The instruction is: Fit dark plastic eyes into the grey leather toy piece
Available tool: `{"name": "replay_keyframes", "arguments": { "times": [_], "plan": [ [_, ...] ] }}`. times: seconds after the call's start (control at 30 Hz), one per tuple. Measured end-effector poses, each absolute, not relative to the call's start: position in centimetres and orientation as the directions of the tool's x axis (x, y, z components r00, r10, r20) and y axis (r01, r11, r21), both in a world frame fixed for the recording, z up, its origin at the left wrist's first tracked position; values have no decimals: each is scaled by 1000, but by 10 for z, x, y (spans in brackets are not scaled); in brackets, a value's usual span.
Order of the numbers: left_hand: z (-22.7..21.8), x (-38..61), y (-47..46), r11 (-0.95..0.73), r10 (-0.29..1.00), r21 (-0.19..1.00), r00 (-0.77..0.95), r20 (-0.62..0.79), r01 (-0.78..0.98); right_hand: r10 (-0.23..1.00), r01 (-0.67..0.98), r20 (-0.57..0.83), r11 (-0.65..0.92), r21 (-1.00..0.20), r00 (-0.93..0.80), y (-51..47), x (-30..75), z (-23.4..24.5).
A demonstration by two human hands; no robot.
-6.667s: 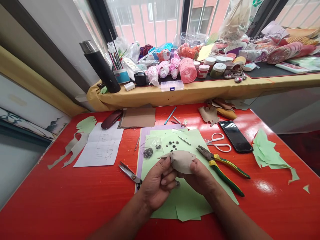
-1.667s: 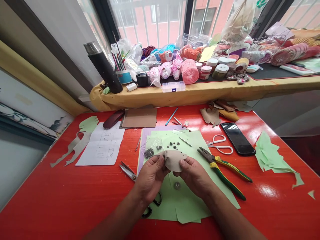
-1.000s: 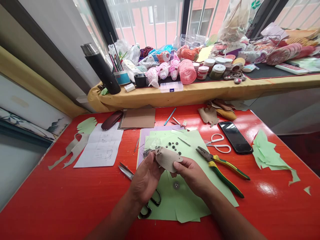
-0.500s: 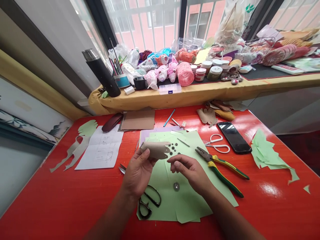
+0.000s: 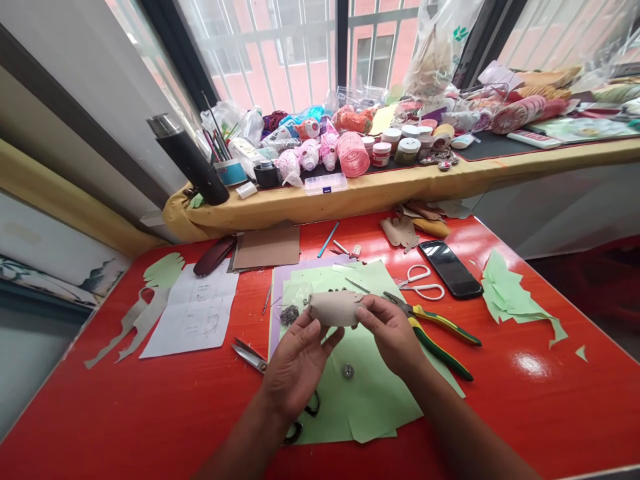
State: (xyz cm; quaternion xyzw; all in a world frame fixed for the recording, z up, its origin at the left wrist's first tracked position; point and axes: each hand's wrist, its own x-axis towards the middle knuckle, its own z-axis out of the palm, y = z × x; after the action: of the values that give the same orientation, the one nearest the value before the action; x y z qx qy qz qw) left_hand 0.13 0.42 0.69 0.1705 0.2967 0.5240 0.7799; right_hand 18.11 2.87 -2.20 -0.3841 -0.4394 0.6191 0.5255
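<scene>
A curved beige piece of leather (image 5: 334,309) with a scalloped edge is held up over the green paper (image 5: 370,400). My left hand (image 5: 303,353) is closed on its left end, thumb in front. At the right end, the thumb and fingers of my right hand (image 5: 390,327) pinch its edge. Below the piece a small round metal disc (image 5: 348,371) lies on the paper. Behind my left hand is a pair of black-handled scissors (image 5: 250,357), partly covered. A small dark heap (image 5: 289,315) sits left of the leather; small dark round pieces behind it are mostly hidden.
Green-and-yellow pliers (image 5: 440,333), white-handled scissors (image 5: 421,283) and a black phone (image 5: 451,269) lie to the right. Left are a sheet with drawings (image 5: 195,313) and a dark red case (image 5: 215,256). A black thermos (image 5: 193,163) and several jars stand on the sill.
My right hand has come up and taken hold of the right end of the leather piece, which has turned and now hides the small round pieces. The view has shifted right.
</scene>
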Motion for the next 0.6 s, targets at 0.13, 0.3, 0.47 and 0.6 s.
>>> {"name": "replay_keyframes", "arguments": {
  "times": [0.13, 0.3, 0.47, 0.6],
  "plan": [
    [4, -21, -6, 508, 840, 680, 477, -258, -528, 989, -387, 19, -41, -921, -149, 31, 186, -19],
    [3, -54, -4, 542, 810, 750, 475, -345, -379, 970, -377, 2, -94, -922, -245, 31, 192, -6],
    [1, -49, 18, 312, 932, 877, 297, -208, -365, 903, -320, -17, -169, -932, -428, 31, 183, 12],
    [-2, -33, 28, 448, 825, 813, 522, -216, -372, 838, -354, -1, -231, -906, -546, 31, 175, 17]
  ]
}}
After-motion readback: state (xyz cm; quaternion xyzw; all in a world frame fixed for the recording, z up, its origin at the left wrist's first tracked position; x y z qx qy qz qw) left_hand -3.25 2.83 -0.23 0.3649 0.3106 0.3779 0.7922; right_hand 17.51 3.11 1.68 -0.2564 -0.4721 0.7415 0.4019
